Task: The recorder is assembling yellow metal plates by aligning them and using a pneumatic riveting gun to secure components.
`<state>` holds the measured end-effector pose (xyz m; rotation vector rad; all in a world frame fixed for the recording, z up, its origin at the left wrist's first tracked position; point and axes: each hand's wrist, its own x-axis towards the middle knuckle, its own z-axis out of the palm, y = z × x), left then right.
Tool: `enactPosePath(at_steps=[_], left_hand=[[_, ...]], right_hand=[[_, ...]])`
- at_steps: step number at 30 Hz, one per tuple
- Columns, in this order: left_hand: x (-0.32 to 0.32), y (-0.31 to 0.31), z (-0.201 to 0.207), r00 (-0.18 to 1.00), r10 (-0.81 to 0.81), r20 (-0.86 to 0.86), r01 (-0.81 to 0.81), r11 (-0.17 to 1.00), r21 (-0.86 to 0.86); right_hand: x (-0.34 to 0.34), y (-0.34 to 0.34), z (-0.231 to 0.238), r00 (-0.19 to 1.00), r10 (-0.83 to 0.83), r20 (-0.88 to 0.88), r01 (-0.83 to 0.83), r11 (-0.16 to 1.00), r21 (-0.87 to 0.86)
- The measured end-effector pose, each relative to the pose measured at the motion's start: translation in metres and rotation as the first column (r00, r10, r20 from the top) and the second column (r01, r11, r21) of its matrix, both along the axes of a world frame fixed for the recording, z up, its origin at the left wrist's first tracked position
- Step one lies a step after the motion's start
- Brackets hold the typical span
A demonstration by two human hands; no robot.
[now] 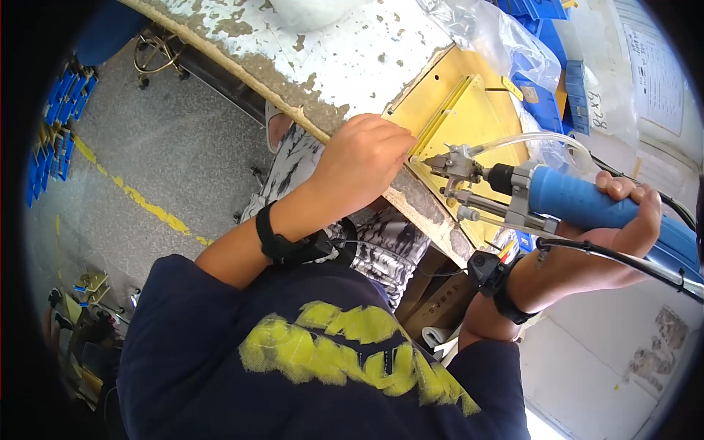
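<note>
My right hand (634, 213) is wrapped round the blue body of a powered screwdriver (576, 194), held nearly level. Its metal nose (447, 163) points left and sits at the near-left end of a narrow gold-coloured strip (444, 114). A clear hose (539, 138) curves out from the nose. My left hand (369, 154) is closed at that same end of the strip, just left of the tip. The fingertips are turned away, so what they pinch is hidden. Under the strip lies a yellow board (488, 114) with holes in it.
The worn white worktop (345, 51) has a chipped edge beside my left forearm. Blue bins (539, 103) and clear plastic bags (477, 29) stand at the back right. A black cable (623, 257) runs along the screwdriver. Another person's legs and foot (277, 126) show beyond the table edge.
</note>
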<state>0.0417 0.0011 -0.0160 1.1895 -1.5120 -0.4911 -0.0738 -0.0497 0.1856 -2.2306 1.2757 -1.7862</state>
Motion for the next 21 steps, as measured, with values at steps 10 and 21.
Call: enactPosePath(at_steps=[10,21], left_hand=[[0.001,-0.001,0.004,0.999,-0.029,-0.040,0.032,0.998,0.059],[-0.040,-0.023,0.017,0.904,-0.384,0.187,0.370,0.923,0.108]], right_hand=[[0.006,-0.012,0.009,0.965,0.128,0.228,-0.119,0.992,-0.053],[-0.282,0.068,0.174,0.733,0.237,0.638,-0.504,0.818,0.276]])
